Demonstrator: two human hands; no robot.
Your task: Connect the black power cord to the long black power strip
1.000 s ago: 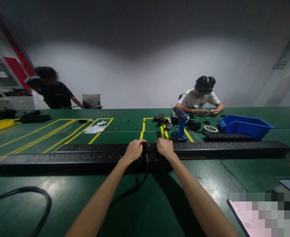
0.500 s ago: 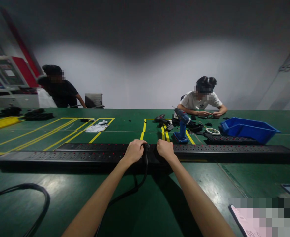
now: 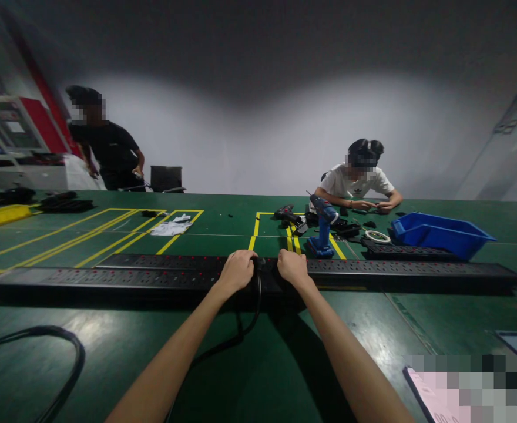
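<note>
Two long black power strips lie across the table in front of me, a front one (image 3: pixel 86 284) to the left and a rear one (image 3: pixel 417 276) reaching to the right. My left hand (image 3: pixel 237 271) is closed over the front strip near its right end, at the dark plug-like end of a black cable (image 3: pixel 259 299). From there the cable hangs down over the front edge. My right hand (image 3: pixel 292 268) is a fist close by, resting at the strips; what its fingers grip is hidden. A narrow gap separates the hands.
Beyond the strips stand a blue cordless drill (image 3: pixel 323 226) and a blue bin (image 3: pixel 441 234). White papers (image 3: pixel 170 226) and a yellow tray (image 3: pixel 3 215) lie left. A thick cable (image 3: pixel 71 346) loops at front left, a phone (image 3: pixel 437 390) lies front right. Two people are across the table.
My hands keep nearly the same place and grip. The view has shifted slightly. The person at the back left has straightened up.
</note>
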